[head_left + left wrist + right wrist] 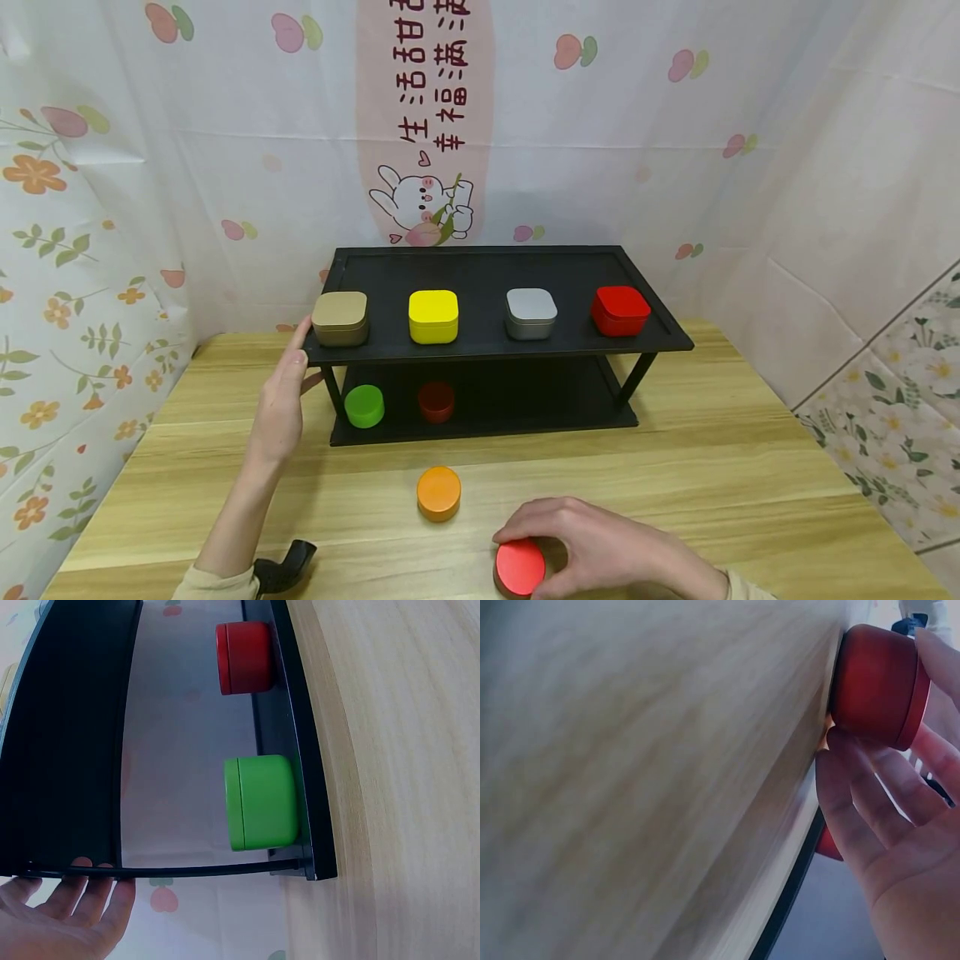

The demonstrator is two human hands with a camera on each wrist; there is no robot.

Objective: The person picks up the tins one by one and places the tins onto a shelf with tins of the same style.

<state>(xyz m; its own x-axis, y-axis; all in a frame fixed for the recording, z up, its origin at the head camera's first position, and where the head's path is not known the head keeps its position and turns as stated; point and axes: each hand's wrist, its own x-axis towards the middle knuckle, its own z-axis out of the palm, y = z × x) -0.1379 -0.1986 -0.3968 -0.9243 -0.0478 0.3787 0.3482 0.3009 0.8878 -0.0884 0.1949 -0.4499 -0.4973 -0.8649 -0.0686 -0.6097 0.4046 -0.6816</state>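
A black two-tier shelf (pixel 480 283) stands on the table, and my left hand (pixel 281 408) holds the left end of its upper board, beside a beige square tin (pixel 341 318). In the left wrist view the fingertips (pixel 120 892) meet the board's end near the post. My right hand (pixel 592 542) grips a round red tin (pixel 520 567) at the table's near side, with thumb and fingers around its side. An orange round tin (pixel 438 493) sits on the table between that hand and the shelf.
Along the upper board also stand a yellow tin (pixel 433 317), a silver tin (pixel 531 314) and a red square tin (pixel 620 311). The lower board bears a green tin (pixel 364 406) and a dark red tin (pixel 437 402). A patterned curtain (pixel 247 183) hangs behind.
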